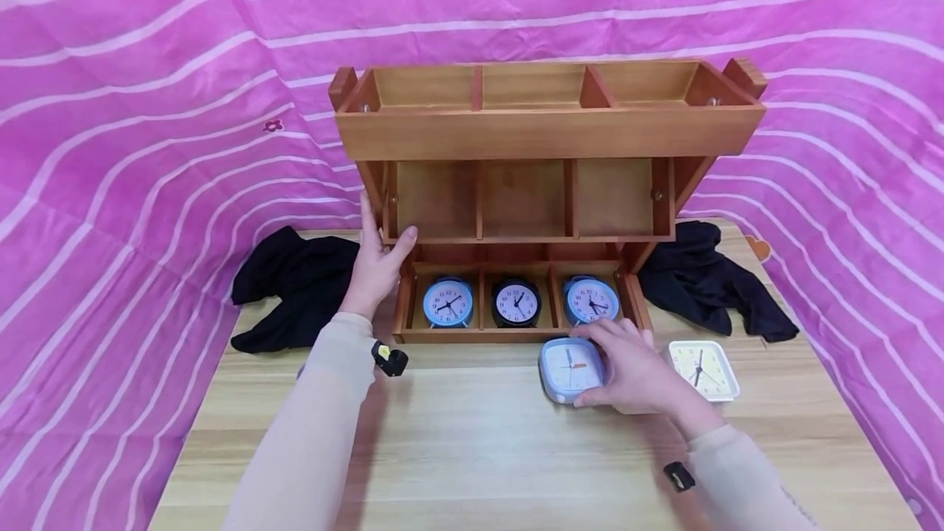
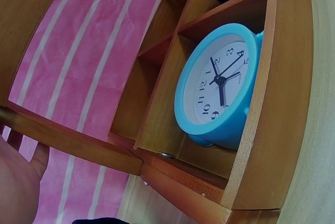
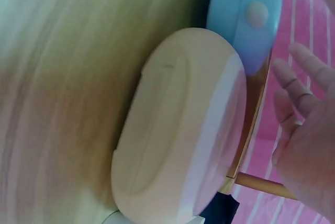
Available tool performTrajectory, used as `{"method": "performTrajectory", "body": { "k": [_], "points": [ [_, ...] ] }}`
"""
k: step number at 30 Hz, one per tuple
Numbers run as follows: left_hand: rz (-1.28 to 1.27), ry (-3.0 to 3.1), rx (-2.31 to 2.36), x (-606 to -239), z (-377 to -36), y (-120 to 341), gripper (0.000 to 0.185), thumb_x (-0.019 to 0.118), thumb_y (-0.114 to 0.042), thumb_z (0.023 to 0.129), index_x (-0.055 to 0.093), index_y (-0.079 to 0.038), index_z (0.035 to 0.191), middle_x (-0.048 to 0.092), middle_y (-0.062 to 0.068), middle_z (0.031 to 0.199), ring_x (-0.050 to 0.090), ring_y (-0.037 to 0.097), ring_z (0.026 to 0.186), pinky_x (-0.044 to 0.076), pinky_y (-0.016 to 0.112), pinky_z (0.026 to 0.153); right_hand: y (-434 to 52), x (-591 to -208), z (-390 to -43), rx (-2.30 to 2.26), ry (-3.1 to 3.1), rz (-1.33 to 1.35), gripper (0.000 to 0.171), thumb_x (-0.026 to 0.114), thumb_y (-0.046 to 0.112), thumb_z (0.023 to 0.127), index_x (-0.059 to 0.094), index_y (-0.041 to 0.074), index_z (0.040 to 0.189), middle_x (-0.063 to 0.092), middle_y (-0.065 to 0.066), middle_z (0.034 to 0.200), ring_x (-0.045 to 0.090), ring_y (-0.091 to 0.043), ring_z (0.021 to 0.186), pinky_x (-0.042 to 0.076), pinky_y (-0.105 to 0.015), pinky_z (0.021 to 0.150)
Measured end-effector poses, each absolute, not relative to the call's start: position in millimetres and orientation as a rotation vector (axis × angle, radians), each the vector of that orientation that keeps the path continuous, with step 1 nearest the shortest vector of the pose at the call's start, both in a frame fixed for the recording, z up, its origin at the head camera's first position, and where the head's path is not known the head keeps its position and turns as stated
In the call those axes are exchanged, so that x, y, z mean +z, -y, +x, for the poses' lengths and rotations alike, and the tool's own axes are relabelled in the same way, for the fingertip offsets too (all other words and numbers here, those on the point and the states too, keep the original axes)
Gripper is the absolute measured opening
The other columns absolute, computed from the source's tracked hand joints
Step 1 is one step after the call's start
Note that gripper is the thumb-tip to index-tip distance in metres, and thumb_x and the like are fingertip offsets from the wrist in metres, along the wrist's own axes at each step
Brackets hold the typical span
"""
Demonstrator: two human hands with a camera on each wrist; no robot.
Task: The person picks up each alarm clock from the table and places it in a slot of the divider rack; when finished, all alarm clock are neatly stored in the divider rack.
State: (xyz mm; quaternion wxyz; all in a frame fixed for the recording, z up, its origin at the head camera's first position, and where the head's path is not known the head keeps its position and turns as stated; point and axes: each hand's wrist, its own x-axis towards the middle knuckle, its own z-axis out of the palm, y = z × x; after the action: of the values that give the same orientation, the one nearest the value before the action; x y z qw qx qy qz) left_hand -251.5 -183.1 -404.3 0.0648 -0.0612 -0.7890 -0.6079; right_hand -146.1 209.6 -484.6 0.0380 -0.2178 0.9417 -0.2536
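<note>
- Our left hand [image 1: 376, 265] rests against the left edge of the brown wooden three-tier shelf [image 1: 546, 133], fingers straight up along its side post and thumb out under the middle tier; it holds nothing.
- Our right hand [image 1: 634, 371] lies on the pale blue square clock with orange hands [image 1: 568, 367], its fingers curled over the clock's right side and top edge.
- That clock lies on the light wooden table [image 1: 472, 449], just in front of the shelf's bottom tier.
- The bottom tier holds a blue round alarm clock [image 1: 447, 302] on the left, a black round alarm clock [image 1: 516, 302] in the middle and a second blue round clock [image 1: 591, 299] on the right.
- A cream square clock [image 1: 704, 369] lies just right of our right hand.
- Two black cloths [image 1: 295, 285] lie on either side of the shelf.
</note>
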Motion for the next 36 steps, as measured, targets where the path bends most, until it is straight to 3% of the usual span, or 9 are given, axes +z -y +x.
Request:
{"method": "performTrajectory", "body": {
  "k": [6,13,17,25,31,36],
  "points": [
    [-0.168,2.406,-1.820,-403.9,-251.7,184.2,0.099,0.064,-0.020,0.103,-0.012,-0.012,0.167,-0.002,0.011,0.175,0.009,0.030,0.161,0.016,0.047,0.129,-206.6,-488.1,-142.1,-0.586,-2.944,-0.683,0.098,0.100,0.055,0.056,0.064,0.020,0.140,0.064,-0.005,0.133,0.049,-0.027,0.109,0.032,-0.042,0.080],
    [-0.189,2.370,-1.804,-431.7,-267.0,193.1,0.101,0.065,-0.021,0.103,-0.013,-0.026,0.167,-0.002,0.003,0.176,0.012,0.025,0.160,0.017,0.044,0.129,-205.6,-492.6,-141.4,-0.540,-2.944,-0.713,0.094,0.098,0.057,0.057,0.068,0.015,0.136,0.063,-0.005,0.131,0.051,-0.028,0.111,0.032,-0.042,0.080],
    [-0.182,2.371,-1.780,-443.3,-271.8,196.0,0.101,0.066,-0.030,0.103,-0.012,-0.031,0.167,-0.002,-0.003,0.176,0.012,0.022,0.160,0.019,0.045,0.128,-204.1,-494.8,-138.7,-0.550,-2.917,-0.688,0.093,0.098,0.060,0.056,0.069,0.016,0.132,0.063,-0.003,0.130,0.051,-0.027,0.113,0.033,-0.041,0.080],
    [-0.181,2.413,-1.734,-441.9,-272.1,196.0,0.103,0.067,-0.034,0.103,-0.013,-0.026,0.167,-0.005,-0.001,0.176,0.006,0.023,0.161,0.014,0.046,0.129,-199.6,-495.0,-132.1,-0.555,-2.871,-0.637,0.096,0.096,0.065,0.056,0.066,0.020,0.135,0.068,0.003,0.129,0.051,-0.019,0.114,0.035,-0.038,0.082],
    [-0.212,2.397,-1.752,-442.3,-273.4,197.0,0.105,0.068,-0.026,0.102,-0.014,-0.027,0.167,-0.006,-0.001,0.176,0.005,0.023,0.161,0.012,0.045,0.129,-193.9,-494.5,-131.5,-0.573,-2.900,-0.699,0.097,0.098,0.057,0.056,0.066,0.018,0.138,0.065,0.003,0.132,0.052,-0.021,0.119,0.039,-0.043,0.088],
    [-0.186,2.428,-1.726,-442.1,-273.2,197.2,0.104,0.067,-0.032,0.102,-0.014,-0.028,0.167,-0.006,-0.001,0.176,0.005,0.022,0.161,0.013,0.045,0.129,-190.1,-487.7,-133.7,-0.675,-2.955,-0.792,0.100,0.100,0.053,0.053,0.065,0.016,0.139,0.064,0.000,0.134,0.053,-0.025,0.120,0.038,-0.043,0.087]
  ]
}}
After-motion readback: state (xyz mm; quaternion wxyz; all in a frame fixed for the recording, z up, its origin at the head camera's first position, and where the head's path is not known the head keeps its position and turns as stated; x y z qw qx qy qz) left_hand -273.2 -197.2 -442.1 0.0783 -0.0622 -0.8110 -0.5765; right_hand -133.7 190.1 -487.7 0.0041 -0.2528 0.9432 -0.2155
